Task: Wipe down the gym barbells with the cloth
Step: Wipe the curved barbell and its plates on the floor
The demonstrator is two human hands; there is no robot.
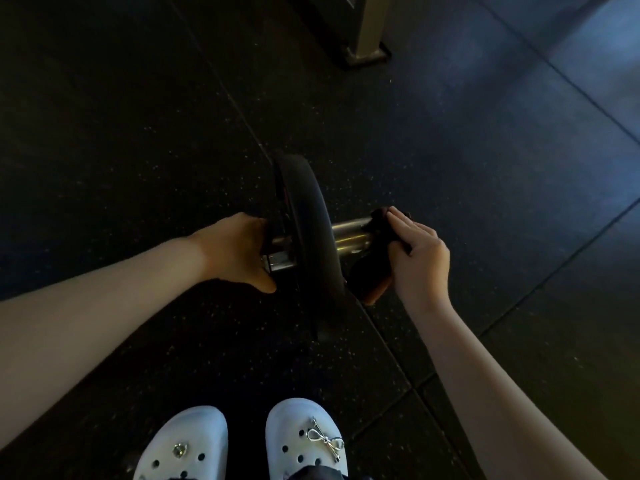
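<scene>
The barbell (pixel 349 233) lies on the dark rubber floor (pixel 138 133) in the middle of the view, and its long axis runs across the person, from about 8 o'clock to 2 o'clock. One black plate (pixel 313 216) stands on its edge on the bar and divides it in two parts. At 9 o'clock of the plate, the left hand (pixel 235 251) grasps the bar just beside the plate, with the fingers over the top and the thumb under it. It seems to me that this hand only steadies the bar. At 3 o'clock of the plate, the right hand (pixel 415 258) is clenched around the dark cloth (pixel 369 275), and the cloth wraps the outer end of the shiny steel part. A short piece of bare steel shows between the cloth and the plate. So the right hand is the one that wipes, and the uncovered part lies from it toward 9 o'clock, along the axis of the bar. In my judgement the next move must follow this axis — the cloth slides toward the plate, or turns around the steel, but does not go across it. The plate is the limit of this stroke. How much of the bar is clean I cannot tell — the light is weak.
</scene>
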